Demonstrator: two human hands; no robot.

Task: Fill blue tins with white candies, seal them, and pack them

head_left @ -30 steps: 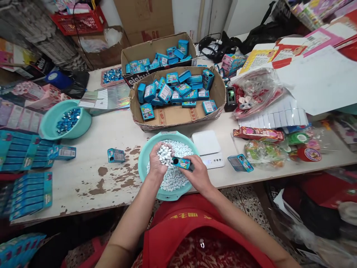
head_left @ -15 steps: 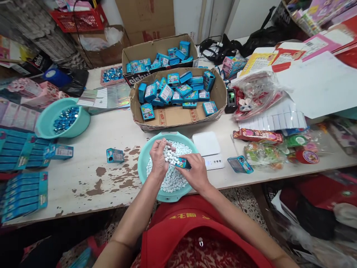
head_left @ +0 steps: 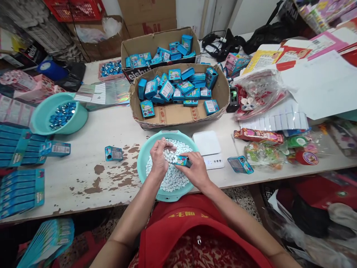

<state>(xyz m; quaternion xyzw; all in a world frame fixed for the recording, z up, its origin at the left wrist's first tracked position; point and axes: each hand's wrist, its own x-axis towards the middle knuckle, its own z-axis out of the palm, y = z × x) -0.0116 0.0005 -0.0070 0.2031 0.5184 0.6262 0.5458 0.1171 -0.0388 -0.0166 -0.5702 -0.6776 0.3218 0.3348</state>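
My left hand (head_left: pixel 159 158) is cupped around a small heap of white candies (head_left: pixel 169 155), its fingers curled. A small blue candy box (head_left: pixel 181 160) is gripped in my right hand (head_left: pixel 196 168), lying on its side with one end against the candies in my left palm. Both hands are over a turquoise basin (head_left: pixel 141 163) of loose white candies (head_left: pixel 174 182). Whether candies are inside the box cannot be seen.
Behind the basin stands a cardboard carton (head_left: pixel 178 121) of blue boxes, another carton (head_left: pixel 160 37) beyond it. A white scale (head_left: pixel 206 143) sits right of the basin. Single blue boxes stand left (head_left: pixel 113 153) and right (head_left: pixel 240 164). A turquoise tub (head_left: pixel 80 117) holds blue-wrapped sweets.
The heap in my left hand looks a little smaller. Both hands keep nearly the same place over the basin. The view has shifted slightly, and a stack of blue cartons shows at lower left.
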